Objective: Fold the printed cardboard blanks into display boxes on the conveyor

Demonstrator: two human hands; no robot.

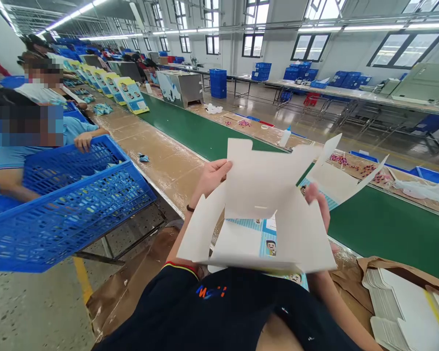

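Note:
A partly folded cardboard box [252, 185], white inside with a blue printed outside, is held in front of my chest with its flaps standing up. My left hand [214, 178] pinches the left edge of its tall back panel between thumb and fingers. At the box's right side panel is my right hand [320, 207], slightly blurred, its fingers curled at the panel's edge and the rest partly hidden behind it. Just beyond, another unfolded carton [336, 183] lies open on the green conveyor belt [369, 234].
Flat carton blanks [406, 307] are stacked at lower right on brown paper. At left a co-worker's hand [84, 140] rests on a blue crate [76, 204]. Standing yellow-and-blue display boxes [129, 95] line the belt's far end. A white bottle [285, 136] stands across the belt.

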